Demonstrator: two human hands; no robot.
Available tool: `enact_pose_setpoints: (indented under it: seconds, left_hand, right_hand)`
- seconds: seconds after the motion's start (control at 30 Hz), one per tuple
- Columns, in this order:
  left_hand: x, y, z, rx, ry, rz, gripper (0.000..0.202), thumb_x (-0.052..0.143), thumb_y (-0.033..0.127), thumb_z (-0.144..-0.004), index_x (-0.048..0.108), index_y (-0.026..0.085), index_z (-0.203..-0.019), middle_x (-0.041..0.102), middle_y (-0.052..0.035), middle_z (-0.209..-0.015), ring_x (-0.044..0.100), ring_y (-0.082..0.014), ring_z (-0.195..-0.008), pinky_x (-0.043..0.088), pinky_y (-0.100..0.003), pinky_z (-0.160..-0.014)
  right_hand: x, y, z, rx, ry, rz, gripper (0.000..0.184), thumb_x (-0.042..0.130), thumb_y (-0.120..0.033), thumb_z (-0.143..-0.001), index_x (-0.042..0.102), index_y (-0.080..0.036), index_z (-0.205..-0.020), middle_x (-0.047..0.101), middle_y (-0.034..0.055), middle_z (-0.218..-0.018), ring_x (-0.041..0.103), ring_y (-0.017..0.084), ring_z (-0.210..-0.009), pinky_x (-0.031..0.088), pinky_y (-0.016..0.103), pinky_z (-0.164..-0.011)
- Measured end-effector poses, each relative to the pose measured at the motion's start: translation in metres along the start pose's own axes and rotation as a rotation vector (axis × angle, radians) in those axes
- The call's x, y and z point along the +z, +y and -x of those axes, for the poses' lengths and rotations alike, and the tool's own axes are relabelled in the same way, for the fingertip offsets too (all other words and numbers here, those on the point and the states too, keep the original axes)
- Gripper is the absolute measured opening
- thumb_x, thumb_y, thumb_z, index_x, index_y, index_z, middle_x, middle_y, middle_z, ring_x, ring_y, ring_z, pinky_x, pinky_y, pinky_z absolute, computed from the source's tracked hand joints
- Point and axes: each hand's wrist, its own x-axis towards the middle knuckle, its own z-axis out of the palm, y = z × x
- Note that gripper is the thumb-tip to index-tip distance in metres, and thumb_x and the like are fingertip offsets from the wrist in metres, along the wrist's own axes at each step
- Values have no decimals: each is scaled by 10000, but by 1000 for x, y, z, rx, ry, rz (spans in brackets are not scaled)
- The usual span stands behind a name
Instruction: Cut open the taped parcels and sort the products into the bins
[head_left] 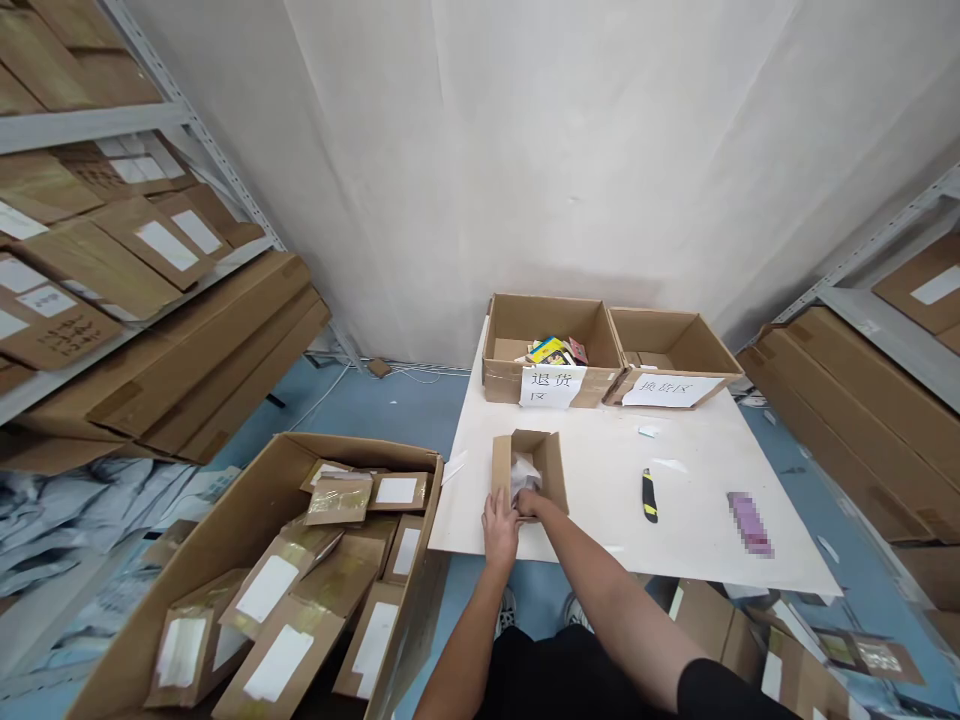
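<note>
A small open cardboard box stands near the front edge of the white table, its flaps raised. Crumpled whitish wrapping lies inside it. At the near left corner of the box, my left hand grips the cardboard, fingers along the flap. My right hand reaches into the near end with curled fingers beside the wrapping; the fingertips are hidden, so what they hold does not show. To the right on the table lies a black and yellow utility knife, apart from both hands.
Behind stand two open boxes with paper signs, the left one holding colourful packets, the right one beside it. A pixelated purple item lies at the table's right. A large carton of parcels stands left; shelves with boxes flank both sides.
</note>
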Motion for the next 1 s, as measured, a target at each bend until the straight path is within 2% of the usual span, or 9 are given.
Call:
enact_pose_setpoints:
  seconds: [0.1,0.17,0.23,0.33,0.47,0.67,0.77,0.87,1.0]
  left_hand:
    - [-8,5,2,42,88,0,100,764,244,-859,799,285,-942,507,-69,-1603,446,-408,-1456,486,-583,-1096]
    - [-15,11,-6,80,100,8,120,764,241,-861,804,285,-966,528,-80,-1586,450,-413,-1452,491,-584,-1079]
    - [-22,23,-18,128,107,18,139,745,236,-878,806,284,-993,545,-82,-1573,455,-410,-1449,481,-594,-1079]
    - [-30,52,-39,202,120,45,98,721,277,-908,808,266,-952,546,-98,-1572,454,-414,-1449,451,-618,-1101]
    - [-35,109,-57,410,111,131,127,699,320,-933,797,247,-899,532,-112,-1580,418,-399,-1494,394,-620,-1173]
    - [-30,220,-58,731,112,288,162,648,315,-969,790,238,-958,448,-104,-1645,395,-353,-1528,452,-525,-1165]
    - [-18,292,-48,885,49,352,156,659,317,-963,795,241,-969,404,-79,-1675,396,-333,-1530,425,-484,-1200]
    - [4,370,-20,1032,-48,353,168,657,302,-959,801,248,-1027,412,-69,-1672,389,-335,-1533,409,-486,-1211]
    - [40,471,43,1144,-187,278,211,639,299,-965,807,269,-1090,459,-68,-1643,364,-375,-1536,406,-561,-1194]
  right_hand:
    - [-8,10,11,41,-94,21,157,778,-95,-672,774,-163,-814,758,73,-816,741,249,-811,581,309,-772]
    - [-19,18,22,21,-24,29,341,734,-135,-754,779,-142,-1092,753,157,-1176,723,301,-1093,579,379,-944]
    - [-34,30,38,-56,127,45,426,641,-154,-846,722,-135,-1264,614,191,-1455,581,326,-1358,499,466,-1114]
    - [-65,54,70,-128,287,125,446,622,-142,-842,720,-146,-1277,483,176,-1594,323,356,-1553,364,562,-1225]
    - [-112,89,117,39,351,264,551,736,-97,-730,719,-147,-1278,316,168,-1699,111,423,-1608,269,629,-1248]
    - [-175,152,194,310,724,289,125,757,-198,-852,776,-206,-975,243,69,-1736,36,379,-1625,227,663,-1246]
    - [-204,197,246,408,861,273,80,762,-246,-875,772,-214,-947,256,62,-1733,79,357,-1625,266,611,-1249]
    - [-230,246,309,539,933,266,88,755,-255,-884,768,-221,-965,291,64,-1722,103,351,-1622,247,616,-1254]
    - [-256,305,403,713,1014,243,182,739,-226,-879,759,-241,-1059,306,50,-1717,27,357,-1627,203,667,-1250]
